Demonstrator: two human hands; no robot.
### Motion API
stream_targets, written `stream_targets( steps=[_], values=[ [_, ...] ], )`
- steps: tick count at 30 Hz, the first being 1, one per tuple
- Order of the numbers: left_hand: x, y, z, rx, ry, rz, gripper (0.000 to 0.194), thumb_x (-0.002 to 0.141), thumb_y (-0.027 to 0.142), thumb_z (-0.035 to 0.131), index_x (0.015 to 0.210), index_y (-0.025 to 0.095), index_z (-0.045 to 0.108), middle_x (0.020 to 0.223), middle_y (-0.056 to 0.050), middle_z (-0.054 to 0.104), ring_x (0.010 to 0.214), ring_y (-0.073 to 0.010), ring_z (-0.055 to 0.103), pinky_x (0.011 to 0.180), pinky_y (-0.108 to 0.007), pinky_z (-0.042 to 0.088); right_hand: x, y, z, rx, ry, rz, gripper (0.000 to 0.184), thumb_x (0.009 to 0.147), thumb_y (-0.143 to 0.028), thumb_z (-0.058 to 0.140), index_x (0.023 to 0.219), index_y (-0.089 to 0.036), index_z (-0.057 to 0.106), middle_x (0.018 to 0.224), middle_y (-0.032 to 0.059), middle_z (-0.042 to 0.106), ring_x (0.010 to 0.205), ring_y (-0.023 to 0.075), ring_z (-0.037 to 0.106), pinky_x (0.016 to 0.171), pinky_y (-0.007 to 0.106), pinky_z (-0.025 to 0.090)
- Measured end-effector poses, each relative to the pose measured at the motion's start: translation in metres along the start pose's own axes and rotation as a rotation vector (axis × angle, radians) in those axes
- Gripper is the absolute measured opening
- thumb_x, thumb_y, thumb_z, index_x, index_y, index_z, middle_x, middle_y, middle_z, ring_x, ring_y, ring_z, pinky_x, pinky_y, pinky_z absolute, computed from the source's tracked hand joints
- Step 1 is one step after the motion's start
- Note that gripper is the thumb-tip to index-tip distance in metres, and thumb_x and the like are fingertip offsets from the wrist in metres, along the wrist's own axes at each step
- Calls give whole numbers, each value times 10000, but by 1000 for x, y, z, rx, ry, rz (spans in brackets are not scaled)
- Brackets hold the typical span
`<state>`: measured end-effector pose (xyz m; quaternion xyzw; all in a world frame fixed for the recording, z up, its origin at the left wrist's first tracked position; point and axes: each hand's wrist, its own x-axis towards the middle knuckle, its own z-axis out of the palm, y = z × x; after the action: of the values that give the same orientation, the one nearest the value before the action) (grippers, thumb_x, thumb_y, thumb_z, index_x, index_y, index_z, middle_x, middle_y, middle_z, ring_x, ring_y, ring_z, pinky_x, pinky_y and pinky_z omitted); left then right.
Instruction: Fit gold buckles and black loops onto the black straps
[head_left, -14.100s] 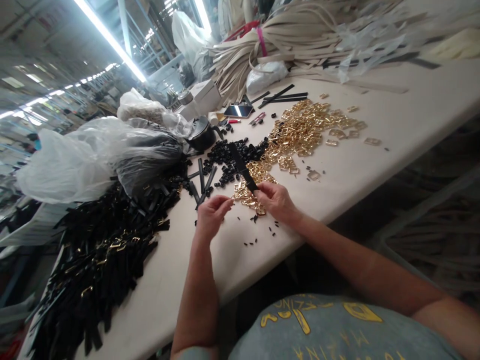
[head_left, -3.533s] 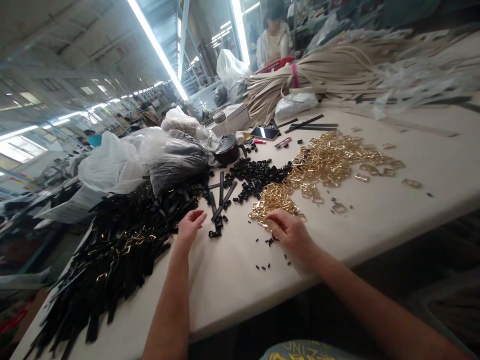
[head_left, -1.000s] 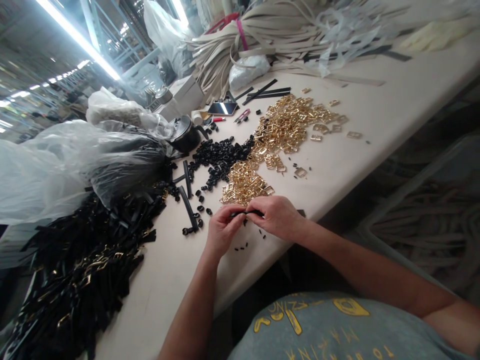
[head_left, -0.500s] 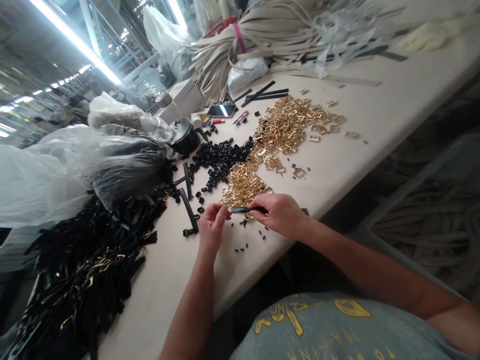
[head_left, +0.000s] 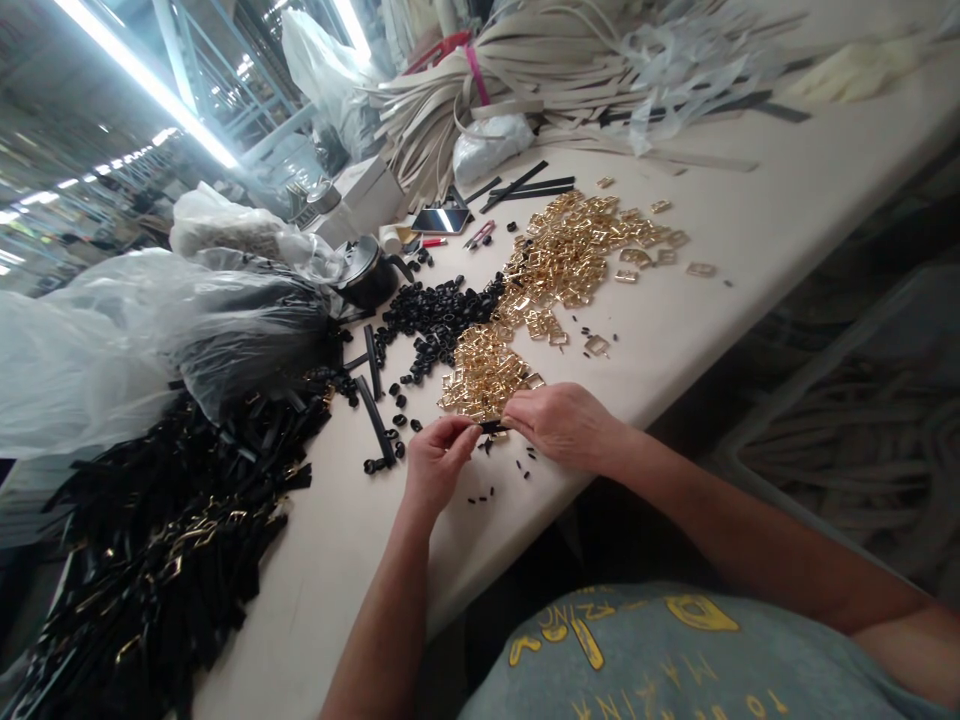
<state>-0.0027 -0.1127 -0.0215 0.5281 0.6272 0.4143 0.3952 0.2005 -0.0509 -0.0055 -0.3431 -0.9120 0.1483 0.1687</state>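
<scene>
My left hand (head_left: 439,462) and my right hand (head_left: 559,425) meet over the near edge of the white table (head_left: 757,230). Both pinch a short black strap (head_left: 491,427), of which only a small piece shows between the fingertips. My right hand covers most of it. Just beyond the hands lies a heap of gold buckles (head_left: 487,372). A pile of small black loops (head_left: 439,315) lies behind that. A few tiny black pieces (head_left: 484,492) are scattered on the table under my hands.
A big heap of black straps with gold buckles (head_left: 172,520) fills the left. Clear plastic bags (head_left: 150,330) lie behind it. A black pot (head_left: 365,272), a phone (head_left: 441,219), a white box (head_left: 367,190) and a bundle of cream straps (head_left: 540,70) stand at the back.
My hands have come closer together, so less of the black strap shows between them than half a second ago. Earlier still, my hands lay apart on the table.
</scene>
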Motion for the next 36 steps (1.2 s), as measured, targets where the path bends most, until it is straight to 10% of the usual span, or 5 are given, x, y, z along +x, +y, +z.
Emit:
stream_targets(
  steps=[13, 22, 26, 32, 36],
  values=[
    [-1, 3, 12, -420, -103, -145, 314, 792, 445, 693, 696, 152, 636, 568, 10, 574, 501, -82, 481, 532, -224, 405, -5, -12, 23, 307, 386, -75, 188, 931, -327, 590, 1040, -207, 685, 937, 51, 717, 819, 169, 670, 734, 263, 486],
    [0, 5, 12, -445, -145, -124, 312, 779, 446, 701, 695, 156, 621, 556, 10, 569, 500, -86, 477, 530, -226, 405, 0, -7, 28, 499, 357, -53, 121, 893, -306, 628, 873, -202, 688, 774, 22, 685, 695, 146, 637, 655, 249, 465],
    [5, 2, -4, -242, -155, -73, 334, 795, 481, 670, 709, 159, 645, 593, -6, 595, 528, -104, 509, 552, -240, 431, 1, -2, 34, 451, 323, -50, 141, 905, -290, 599, 829, -199, 675, 734, 12, 661, 660, 136, 611, 620, 239, 420],
    [21, -16, -32, 298, 228, 146, 199, 854, 377, 622, 821, 190, 683, 771, -24, 653, 687, -145, 584, 677, -274, 475, 2, 1, 38, 443, 270, -24, 119, 880, -245, 614, 780, -188, 644, 738, 5, 641, 667, 126, 587, 633, 226, 396],
    [32, -21, -27, 622, 196, 363, 168, 870, 279, 607, 996, 214, 697, 1051, -75, 694, 975, -219, 621, 909, -376, 462, 4, 0, 37, 453, 273, 22, 81, 857, -200, 626, 778, -187, 638, 743, 0, 641, 680, 127, 585, 646, 224, 393]
  ],
)
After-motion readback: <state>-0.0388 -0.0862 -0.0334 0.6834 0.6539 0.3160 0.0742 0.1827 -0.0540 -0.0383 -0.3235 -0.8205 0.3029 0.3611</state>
